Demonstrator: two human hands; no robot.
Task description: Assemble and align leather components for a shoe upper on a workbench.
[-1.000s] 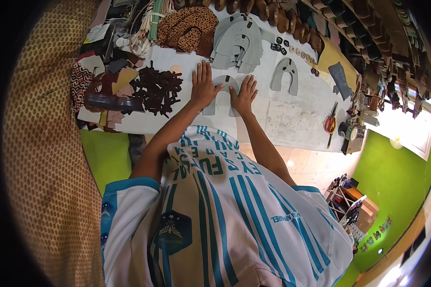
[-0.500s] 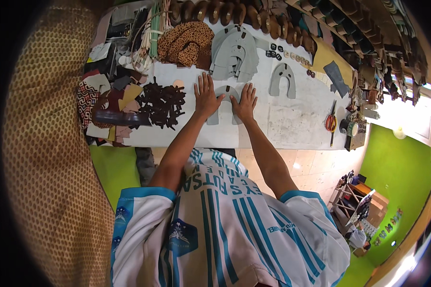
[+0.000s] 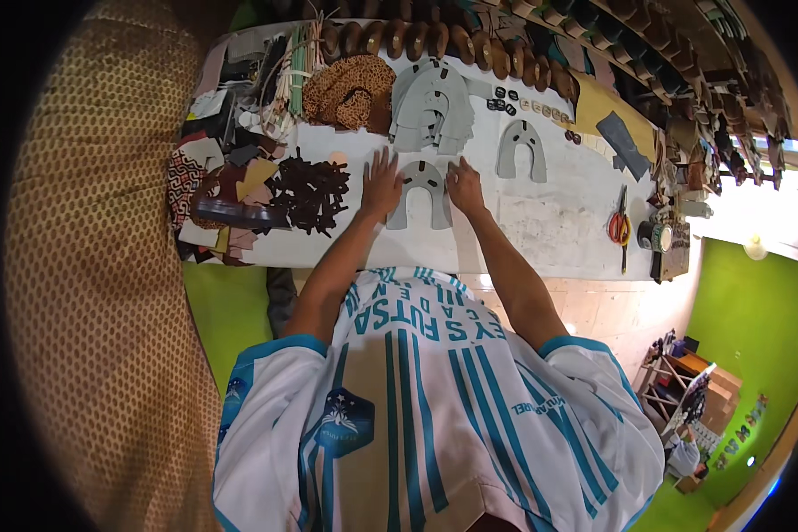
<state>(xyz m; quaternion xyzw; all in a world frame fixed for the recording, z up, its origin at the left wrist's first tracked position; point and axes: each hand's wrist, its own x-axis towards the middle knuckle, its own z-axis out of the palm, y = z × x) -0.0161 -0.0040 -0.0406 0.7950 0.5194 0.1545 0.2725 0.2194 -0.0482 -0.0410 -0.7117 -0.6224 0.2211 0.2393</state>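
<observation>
Left hand [image 3: 382, 189] open, fingers spread, by left edge of grey U-shaped piece [image 3: 422, 176], upper centre of frame; right hand [image 3: 464, 188] curled at its right edge, grip cannot be told; piece flat, likely for steadying; similar stack [image 3: 410, 105] above, presumably within reach

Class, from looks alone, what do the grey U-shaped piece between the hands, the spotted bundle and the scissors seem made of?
Grey U-shaped piece: perhaps leather or synthetic sheet, matte; it lies flat without shine.
Spotted bundle: probably fabric or soft leather, dull; it bunches loosely.
Scissors: likely metal blades, plastic handles, judging by their red colouring; finish unclear.
</observation>
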